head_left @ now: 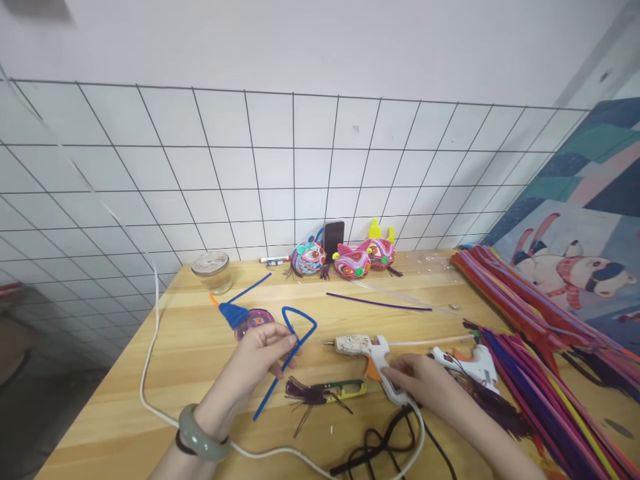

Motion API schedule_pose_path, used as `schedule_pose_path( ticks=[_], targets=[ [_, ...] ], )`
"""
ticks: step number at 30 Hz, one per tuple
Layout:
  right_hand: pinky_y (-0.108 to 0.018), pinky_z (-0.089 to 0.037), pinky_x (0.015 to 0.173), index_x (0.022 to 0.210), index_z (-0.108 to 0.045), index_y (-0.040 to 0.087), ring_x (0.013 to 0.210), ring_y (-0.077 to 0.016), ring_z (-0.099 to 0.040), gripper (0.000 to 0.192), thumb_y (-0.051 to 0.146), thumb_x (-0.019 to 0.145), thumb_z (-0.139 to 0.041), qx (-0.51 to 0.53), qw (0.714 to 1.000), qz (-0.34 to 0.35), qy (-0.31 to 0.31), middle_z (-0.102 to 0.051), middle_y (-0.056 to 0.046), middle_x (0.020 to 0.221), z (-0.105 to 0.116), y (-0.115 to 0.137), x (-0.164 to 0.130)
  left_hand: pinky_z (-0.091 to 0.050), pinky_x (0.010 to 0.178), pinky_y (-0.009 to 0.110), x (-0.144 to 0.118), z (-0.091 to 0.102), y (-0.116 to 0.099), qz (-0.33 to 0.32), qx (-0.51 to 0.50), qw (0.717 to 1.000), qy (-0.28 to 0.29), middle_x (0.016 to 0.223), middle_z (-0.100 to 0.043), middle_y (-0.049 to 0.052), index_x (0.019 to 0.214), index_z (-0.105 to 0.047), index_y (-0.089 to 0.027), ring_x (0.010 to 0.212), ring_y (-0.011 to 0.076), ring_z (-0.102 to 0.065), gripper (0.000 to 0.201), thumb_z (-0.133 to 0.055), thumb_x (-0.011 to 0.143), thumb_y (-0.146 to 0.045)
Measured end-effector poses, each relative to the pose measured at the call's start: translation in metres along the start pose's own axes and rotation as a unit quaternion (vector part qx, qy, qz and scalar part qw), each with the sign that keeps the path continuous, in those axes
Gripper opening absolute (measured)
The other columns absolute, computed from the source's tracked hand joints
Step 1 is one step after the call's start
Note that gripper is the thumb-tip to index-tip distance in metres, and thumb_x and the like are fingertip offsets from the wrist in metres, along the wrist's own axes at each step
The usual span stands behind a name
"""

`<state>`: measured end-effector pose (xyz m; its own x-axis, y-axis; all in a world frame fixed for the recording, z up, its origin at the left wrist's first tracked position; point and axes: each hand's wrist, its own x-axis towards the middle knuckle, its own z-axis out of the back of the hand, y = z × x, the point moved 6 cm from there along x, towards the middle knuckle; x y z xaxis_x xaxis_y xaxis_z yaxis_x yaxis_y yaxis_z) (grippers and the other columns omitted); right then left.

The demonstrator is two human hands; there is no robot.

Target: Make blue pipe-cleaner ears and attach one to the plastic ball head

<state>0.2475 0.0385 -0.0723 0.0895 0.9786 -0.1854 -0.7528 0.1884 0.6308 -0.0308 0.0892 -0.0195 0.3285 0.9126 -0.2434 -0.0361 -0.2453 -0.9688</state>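
My left hand (267,350) pinches a blue pipe cleaner (311,321), its upper end bent into a triangle and its straight end slanting down toward me. Behind that hand, partly covered by it, lies a round coiled pipe-cleaner piece (257,319) with a blue cone and orange tip (233,313). My right hand (410,377) has its fingers closed round the handle of a white glue gun (357,345). The gun rests on the table, nozzle pointing left, with a clear glue stick (430,341) out of its back. Yellow-handled thread snips (345,390) lie between my hands, beside dark purple clippings.
Bundles of coloured pipe cleaners (545,393) cover the right side, near a second white glue gun (473,367). Several coiled figures (353,261) and a phone (334,240) stand at the back. A glass jar (211,272) is back left. A white cord (150,347) crosses the table (185,380).
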Motion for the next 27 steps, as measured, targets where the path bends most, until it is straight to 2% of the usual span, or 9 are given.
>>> schedule_pose_path(
  ticks=[3, 9, 12, 14, 18, 20, 22, 24, 27],
  targets=[
    [-0.023, -0.019, 0.045, 0.044, -0.046, 0.019, 0.043, -0.0104, -0.036, 0.031, 0.038, 0.066, -0.058, -0.006, 1.0, -0.031, 0.003, -0.04, 0.006, 0.04, -0.013, 0.002, 0.002, -0.039, 0.039, 0.016, 0.001, 0.003, 0.0, -0.003, -0.014, 1.0, -0.002, 0.06, -0.059, -0.001, 0.072, -0.057, -0.014, 0.05, 0.0094, -0.055, 0.025, -0.066, 0.065, -0.036],
    [-0.022, -0.021, 0.045, 0.041, -0.036, 0.02, 0.042, -0.0099, -0.033, 0.033, 0.035, 0.062, -0.057, 0.052, 0.998, -0.04, 0.024, -0.032, 0.008, 0.039, -0.012, 0.007, 0.011, -0.042, 0.042, 0.017, -0.002, 0.005, 0.0, -0.009, -0.028, 1.0, -0.007, 0.064, -0.061, 0.0, 0.073, -0.056, -0.014, 0.054, 0.0104, -0.058, 0.024, -0.065, 0.067, -0.035],
    [-0.022, -0.023, 0.043, 0.049, -0.041, 0.02, 0.041, -0.01, -0.034, 0.03, 0.041, 0.068, -0.049, 0.102, 0.992, -0.051, 0.057, -0.035, 0.007, 0.041, -0.012, 0.011, 0.009, -0.043, 0.042, 0.018, -0.003, 0.006, -0.001, -0.011, -0.041, 0.999, -0.015, 0.063, -0.061, 0.0, 0.073, -0.055, -0.014, 0.052, 0.0105, -0.058, 0.026, -0.066, 0.066, -0.036],
    [-0.022, -0.024, 0.041, 0.057, -0.046, 0.02, 0.04, -0.0102, -0.035, 0.025, 0.042, 0.069, -0.05, 0.175, 0.98, -0.07, 0.066, -0.038, 0.007, 0.043, -0.012, 0.015, 0.005, -0.044, 0.043, 0.019, -0.003, 0.006, -0.002, -0.012, -0.047, 0.999, -0.021, 0.061, -0.061, 0.0, 0.073, -0.055, -0.014, 0.052, 0.011, -0.058, 0.028, -0.067, 0.065, -0.037],
    [-0.024, -0.039, 0.049, 0.07, -0.05, 0.021, 0.051, -0.0159, -0.053, 0.024, 0.043, 0.064, -0.059, 0.369, 0.925, -0.09, 0.027, -0.055, 0.002, 0.055, -0.01, 0.026, -0.007, -0.047, 0.052, 0.021, -0.002, 0.008, 0.0, -0.004, -0.07, 0.997, -0.043, 0.06, -0.062, 0.0, 0.07, -0.056, -0.013, 0.055, 0.0121, -0.06, 0.03, -0.071, 0.06, -0.037],
    [-0.028, -0.043, 0.056, 0.074, -0.049, 0.023, 0.058, -0.0191, -0.057, 0.025, 0.042, 0.065, -0.061, 0.416, 0.906, -0.075, 0.023, -0.061, -0.001, 0.062, -0.009, 0.032, -0.014, -0.048, 0.056, 0.023, 0.0, 0.008, 0.003, -0.001, -0.087, 0.995, -0.056, 0.061, -0.063, 0.001, 0.068, -0.057, -0.013, 0.057, 0.0125, -0.061, 0.032, -0.073, 0.056, -0.038],
    [-0.027, -0.04, 0.053, 0.068, -0.045, 0.023, 0.051, -0.0171, -0.053, 0.026, 0.043, 0.067, -0.062, 0.404, 0.914, -0.042, 0.013, -0.059, 0.0, 0.055, -0.008, 0.037, -0.021, -0.049, 0.059, 0.025, 0.002, 0.008, 0.006, -0.004, -0.1, 0.993, -0.067, 0.062, -0.063, 0.001, 0.066, -0.057, -0.013, 0.057, 0.0123, -0.061, 0.034, -0.074, 0.052, -0.04],
    [-0.025, -0.035, 0.048, 0.061, -0.041, 0.023, 0.043, -0.0136, -0.043, 0.031, 0.047, 0.069, -0.06, 0.379, 0.925, -0.012, -0.018, -0.051, 0.004, 0.045, -0.007, 0.042, -0.029, -0.049, 0.06, 0.026, 0.004, 0.006, 0.01, -0.011, -0.104, 0.991, -0.079, 0.06, -0.061, 0.0, 0.064, -0.057, -0.013, 0.057, 0.0117, -0.059, 0.035, -0.074, 0.05, -0.041],
    [-0.025, -0.032, 0.046, 0.059, -0.04, 0.023, 0.043, -0.0126, -0.037, 0.035, 0.051, 0.069, -0.059, 0.393, 0.917, -0.007, -0.064, -0.043, 0.006, 0.044, -0.009, 0.045, -0.039, -0.048, 0.058, 0.025, 0.008, 0.005, 0.016, -0.023, -0.099, 0.99, -0.094, 0.056, -0.058, -0.002, 0.06, -0.057, -0.014, 0.053, 0.0104, -0.055, 0.033, -0.074, 0.05, -0.041]
  ],
)
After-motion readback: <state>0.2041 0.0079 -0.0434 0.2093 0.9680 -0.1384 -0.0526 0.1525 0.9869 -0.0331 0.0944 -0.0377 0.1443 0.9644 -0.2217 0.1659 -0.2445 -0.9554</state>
